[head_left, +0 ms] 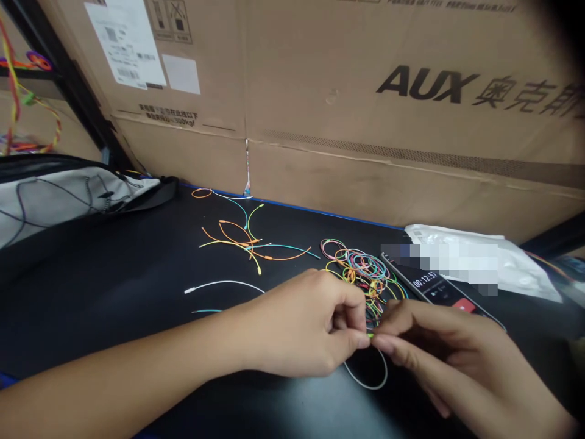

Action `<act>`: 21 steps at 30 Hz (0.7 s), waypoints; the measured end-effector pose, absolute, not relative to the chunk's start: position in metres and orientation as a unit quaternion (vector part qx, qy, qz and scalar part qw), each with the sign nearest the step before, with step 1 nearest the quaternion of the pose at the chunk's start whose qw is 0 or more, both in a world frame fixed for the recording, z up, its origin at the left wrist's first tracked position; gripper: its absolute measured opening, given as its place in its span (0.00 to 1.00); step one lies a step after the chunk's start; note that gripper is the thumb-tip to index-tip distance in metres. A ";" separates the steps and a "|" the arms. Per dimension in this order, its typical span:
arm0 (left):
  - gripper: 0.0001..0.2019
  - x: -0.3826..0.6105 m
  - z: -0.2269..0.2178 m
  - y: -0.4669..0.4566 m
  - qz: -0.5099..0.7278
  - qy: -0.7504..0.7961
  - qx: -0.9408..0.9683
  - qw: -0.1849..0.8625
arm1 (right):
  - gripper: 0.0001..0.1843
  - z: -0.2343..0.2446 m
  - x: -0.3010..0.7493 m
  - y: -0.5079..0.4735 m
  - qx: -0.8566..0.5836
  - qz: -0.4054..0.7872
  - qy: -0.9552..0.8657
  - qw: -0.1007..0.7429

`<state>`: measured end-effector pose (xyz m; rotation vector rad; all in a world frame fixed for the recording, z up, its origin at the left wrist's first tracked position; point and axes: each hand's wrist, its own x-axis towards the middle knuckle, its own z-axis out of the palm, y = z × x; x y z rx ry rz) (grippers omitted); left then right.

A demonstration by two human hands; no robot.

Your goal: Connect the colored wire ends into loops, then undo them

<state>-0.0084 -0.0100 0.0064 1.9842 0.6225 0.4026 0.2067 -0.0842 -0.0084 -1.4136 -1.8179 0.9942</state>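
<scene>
My left hand (311, 329) and my right hand (457, 353) meet over the black table, both pinched closed. Between their fingertips shows a small yellow-green bit (371, 335) of a thin cord. Just below the fingers curves a white cord loop (372, 387); whether it joins the yellow-green bit is hidden by the fingers. Behind my hands lies a tangled pile of coloured cords (365, 266), several of them looped. Left of the pile, loose orange, yellow and blue cords (267, 257) are spread out. A white cord (228, 282) with a thicker tip runs behind my left wrist.
A phone (439, 291) showing a running timer lies right of the pile, beside a white plastic bag (525, 274). A large cardboard box (311, 91) walls off the table's back edge. A grey-and-black bag (68, 198) stands at the left, under a dark metal frame (77, 79).
</scene>
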 end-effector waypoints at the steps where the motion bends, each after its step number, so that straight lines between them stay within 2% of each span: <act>1: 0.06 -0.008 0.007 -0.011 0.178 0.263 0.815 0.485 | 0.17 -0.008 0.205 -0.084 -0.547 0.431 -0.643 0.320; 5: 0.07 -0.007 0.006 -0.009 0.190 0.262 0.789 0.522 | 0.18 -0.008 0.202 -0.079 -0.532 0.555 -0.518 0.375; 14: 0.11 -0.007 0.000 -0.003 0.195 0.241 0.675 0.669 | 0.12 -0.007 0.204 -0.076 -0.503 0.592 -0.464 0.426; 21: 0.07 -0.007 0.001 0.000 0.279 0.185 0.671 0.661 | 0.13 0.005 0.200 -0.075 -0.441 0.666 -0.406 0.444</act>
